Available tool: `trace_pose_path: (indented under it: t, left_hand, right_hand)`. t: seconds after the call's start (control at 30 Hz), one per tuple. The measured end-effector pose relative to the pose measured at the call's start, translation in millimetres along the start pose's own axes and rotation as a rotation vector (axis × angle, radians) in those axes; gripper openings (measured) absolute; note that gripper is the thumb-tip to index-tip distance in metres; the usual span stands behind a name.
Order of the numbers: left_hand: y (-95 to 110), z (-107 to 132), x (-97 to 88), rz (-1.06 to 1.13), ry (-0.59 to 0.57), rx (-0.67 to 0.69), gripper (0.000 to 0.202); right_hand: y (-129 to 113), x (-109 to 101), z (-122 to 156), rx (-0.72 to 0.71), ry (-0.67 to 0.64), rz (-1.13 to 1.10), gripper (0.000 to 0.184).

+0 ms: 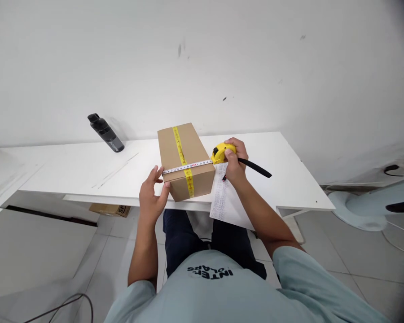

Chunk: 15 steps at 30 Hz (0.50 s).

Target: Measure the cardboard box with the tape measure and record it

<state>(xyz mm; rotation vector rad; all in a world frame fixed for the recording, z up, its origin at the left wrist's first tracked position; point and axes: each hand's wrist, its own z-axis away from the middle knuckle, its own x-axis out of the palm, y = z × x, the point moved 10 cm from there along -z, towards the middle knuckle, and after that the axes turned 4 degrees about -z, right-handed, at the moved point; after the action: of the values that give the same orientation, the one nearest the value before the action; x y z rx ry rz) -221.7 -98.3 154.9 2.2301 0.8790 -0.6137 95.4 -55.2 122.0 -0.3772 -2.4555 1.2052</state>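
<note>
A brown cardboard box (pixel 187 144) with yellow printed tape down its middle sits near the table's front edge. Across its top, close to the near edge, lies the pulled-out blade (pixel 188 166) of a tape measure. My left hand (pixel 152 194) is at the box's left edge, fingers on the blade's end and thumb against the box's front corner. At the right edge, my right hand (pixel 236 162) grips the yellow tape measure (pixel 223 153); its black strap (pixel 256 168) sticks out to the right. Under that hand, a dark pen (pixel 224 178) is partly hidden.
A sheet of paper with handwriting (pixel 229 204) overhangs the front edge of the white table (pixel 274 154). A black bottle (pixel 107 133) stands at the back left, near the wall. Below the table is another cardboard box (pixel 109 209). A pale blue fan-like object (pixel 360 211) is at right.
</note>
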Motion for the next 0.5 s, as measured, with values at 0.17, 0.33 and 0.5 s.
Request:
trace_pose_path:
  t: [0.17,0.33,0.5]
  left_hand:
    - [2.2,2.1,0.2,0.012,0.014,0.005,0.055]
    - [6.9,1.4,-0.8,0.003,0.037,0.052,0.037]
    - [8.5,7.7,-4.5,-0.027,0.086,0.096,0.031]
  right_hand:
    - [-3.3,-2.0,1.1,-0.02,0.038,-0.01,0.04]
    - [-5.0,-0.7,1.3,-0.017,0.033,0.02,0.039]
    - [-3.8,2.3,3.5,0.002,-0.029,0.021,0.039]
